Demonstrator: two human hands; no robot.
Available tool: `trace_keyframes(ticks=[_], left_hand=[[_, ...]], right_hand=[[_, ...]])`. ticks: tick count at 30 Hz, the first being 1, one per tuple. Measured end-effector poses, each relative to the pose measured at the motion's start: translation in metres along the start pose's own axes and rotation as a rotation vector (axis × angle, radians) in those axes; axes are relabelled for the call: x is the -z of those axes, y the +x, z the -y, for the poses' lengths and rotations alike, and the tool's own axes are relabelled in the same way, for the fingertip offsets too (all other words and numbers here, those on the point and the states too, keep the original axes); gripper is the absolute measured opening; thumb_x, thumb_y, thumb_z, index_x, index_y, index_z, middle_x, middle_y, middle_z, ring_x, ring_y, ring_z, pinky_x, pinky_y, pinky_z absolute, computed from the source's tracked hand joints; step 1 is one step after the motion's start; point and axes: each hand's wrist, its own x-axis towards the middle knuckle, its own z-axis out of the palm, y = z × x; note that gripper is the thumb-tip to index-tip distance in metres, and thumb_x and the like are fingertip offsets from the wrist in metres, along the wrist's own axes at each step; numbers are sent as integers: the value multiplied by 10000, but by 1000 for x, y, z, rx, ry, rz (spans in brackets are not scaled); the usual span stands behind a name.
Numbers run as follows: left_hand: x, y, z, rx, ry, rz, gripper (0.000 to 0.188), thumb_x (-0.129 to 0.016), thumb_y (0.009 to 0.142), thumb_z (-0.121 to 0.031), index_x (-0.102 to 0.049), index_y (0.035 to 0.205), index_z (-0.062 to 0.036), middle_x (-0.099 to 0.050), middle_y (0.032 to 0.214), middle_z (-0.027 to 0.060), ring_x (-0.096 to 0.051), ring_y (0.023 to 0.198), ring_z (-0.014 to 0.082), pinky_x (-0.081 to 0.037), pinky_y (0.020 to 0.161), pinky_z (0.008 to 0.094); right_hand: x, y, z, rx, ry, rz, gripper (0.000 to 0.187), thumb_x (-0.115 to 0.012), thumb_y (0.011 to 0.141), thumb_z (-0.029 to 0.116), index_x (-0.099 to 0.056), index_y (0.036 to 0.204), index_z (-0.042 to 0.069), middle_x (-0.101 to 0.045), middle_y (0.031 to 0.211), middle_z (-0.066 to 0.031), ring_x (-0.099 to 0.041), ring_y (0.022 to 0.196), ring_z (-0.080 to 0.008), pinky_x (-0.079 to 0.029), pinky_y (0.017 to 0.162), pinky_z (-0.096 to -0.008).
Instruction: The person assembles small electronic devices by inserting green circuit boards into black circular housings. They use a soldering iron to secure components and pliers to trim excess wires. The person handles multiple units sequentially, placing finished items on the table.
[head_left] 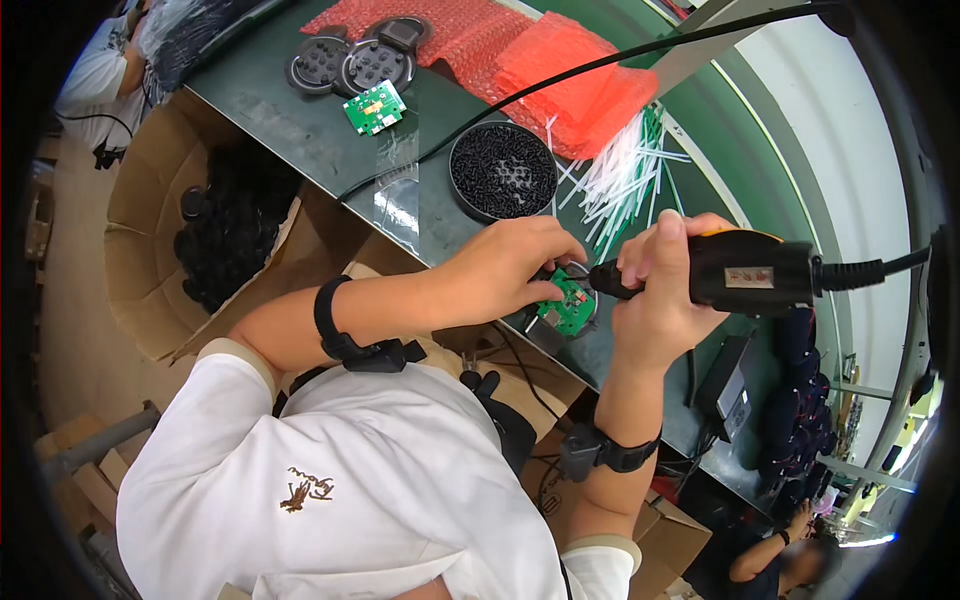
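My right hand (665, 285) is wrapped round a black electric screwdriver (750, 272), which lies nearly level with its cable running off to the right. Its tip points left, over a green circuit board (568, 308) near the table's front edge. Dark, rounded housing shows around the board. From the left, my left hand (515, 262) reaches over the board with curled fingers and thumb at its left side, close to the screwdriver tip. Those fingers partly hide the board and the tip's end. Whether a screw sits at the tip is too small to tell.
A round black tray (503, 170) of small dark screws stands beyond my hands, beside white sticks (625, 185) and red bubble bags (570, 75). Another circuit board (375, 108) lies near round black housings (375, 65). A cardboard box (150, 240) holds black parts. A black cable crosses above the table.
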Motion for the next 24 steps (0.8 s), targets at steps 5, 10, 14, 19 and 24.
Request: trace_keyframes(ticks=[5,10,14,19,24], left_hand=[[-1,-1,5,-25,74,15,462,-862,784,-44,-687,1211,-28,-695,1054,128,-713,948,294,-575,852,412],[4,-2,-1,11,92,108,537,-889,774,-122,-672,1260,-50,-680,1139,138,-678,1059,314,-545,935,441],[14,-13,-5,-162,149,127,602,-912,739,-175,-663,1275,-64,-646,1213,129,-613,1162,338,-517,975,433],[7,-29,-10,-148,147,121,646,-919,731,-197,-658,1313,-92,-638,1282,118,-585,1212,351,-486,1036,450],[9,-18,-31,-76,-171,12,304,-901,822,-161,-768,1061,-28,-731,1070,108,-707,959,244,-576,825,341]], right_hand=[[0,12,3,-51,8,55,289,-725,958,-37,-561,1197,-31,-619,802,-57,-568,556,-109,-447,523,-260],[29,32,12,100,-198,24,515,-735,979,61,-520,1432,-56,-700,1021,-113,-686,924,-175,-541,853,-330],[56,1,23,121,-1021,-2,674,-746,930,83,-465,1532,-34,-667,1339,-196,-651,1238,-290,-523,987,-431],[88,-79,25,-166,-926,573,605,-770,808,7,-631,1397,-4,-638,1438,-223,-605,1355,-389,-458,1143,-429],[82,-92,14,-86,-844,203,421,-768,797,-89,-757,1196,45,-695,1148,-124,-679,1012,-251,-549,850,-341]])
